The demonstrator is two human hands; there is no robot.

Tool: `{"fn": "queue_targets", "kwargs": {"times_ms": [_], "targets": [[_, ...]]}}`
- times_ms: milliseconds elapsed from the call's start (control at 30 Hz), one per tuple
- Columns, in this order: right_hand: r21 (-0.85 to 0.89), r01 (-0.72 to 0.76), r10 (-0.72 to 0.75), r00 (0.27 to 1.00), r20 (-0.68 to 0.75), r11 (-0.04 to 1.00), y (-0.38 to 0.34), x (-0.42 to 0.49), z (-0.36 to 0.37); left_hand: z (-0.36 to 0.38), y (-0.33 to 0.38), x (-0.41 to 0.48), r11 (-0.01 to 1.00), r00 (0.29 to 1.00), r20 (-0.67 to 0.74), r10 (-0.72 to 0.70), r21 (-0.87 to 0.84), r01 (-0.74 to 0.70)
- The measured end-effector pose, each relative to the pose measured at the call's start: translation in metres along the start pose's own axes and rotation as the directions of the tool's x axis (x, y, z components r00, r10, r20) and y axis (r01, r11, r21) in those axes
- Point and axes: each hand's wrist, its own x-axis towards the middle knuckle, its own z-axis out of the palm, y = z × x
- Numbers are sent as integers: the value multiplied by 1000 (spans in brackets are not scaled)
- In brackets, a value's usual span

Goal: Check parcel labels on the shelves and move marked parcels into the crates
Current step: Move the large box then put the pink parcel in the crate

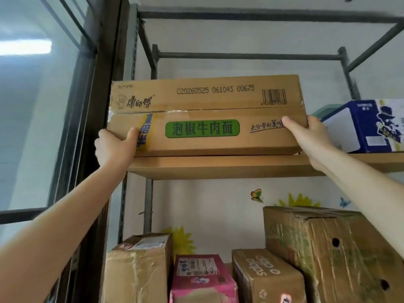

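**Top-shelf carton gripped, no crate in sight**

The task looks to be at an early stage. The long, flat brown cardboard carton with a green printed panel (205,119) sits at the front edge of the upper wooden shelf board (218,167), and no crate shows anywhere. Below it, a taped brown cardboard parcel (140,270) and a pink printed box (203,278) stand on the lower shelf, probably yet to be checked. The left hand (115,147) clasps the carton's left end, thumb on the front face and fingers curled round the corner. The right hand (306,136) grips the right end the same way. I cannot tell whether the carton rests fully on the board or is slightly raised.
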Motion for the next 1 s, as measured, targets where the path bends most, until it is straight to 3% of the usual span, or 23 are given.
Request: {"fn": "queue_targets", "kwargs": {"times_ms": [200,367,600,733,833,1000], "targets": [[-15,39,-39,999,26,999,-37,-34,-36,-42,27,-37,998,996,-71,56,-34,-58],[-26,48,-46,997,68,999,-47,-84,-73,-83,28,-79,991,996,-40,78,-106,-82],[-106,18,0,986,165,994,-4,-184,-122,-132,-24,-168,982,989,85,122,-154,-108],[-171,-47,73,986,148,984,30,-234,-137,-146,-60,-211,966,993,113,47,-257,-17],[-169,-83,105,986,128,982,43,-255,-141,-150,-74,-226,965,990,143,-12,-259,49],[-156,-88,109,985,131,984,44,-258,-143,-150,-74,-232,969,991,131,9,-245,24]]}}
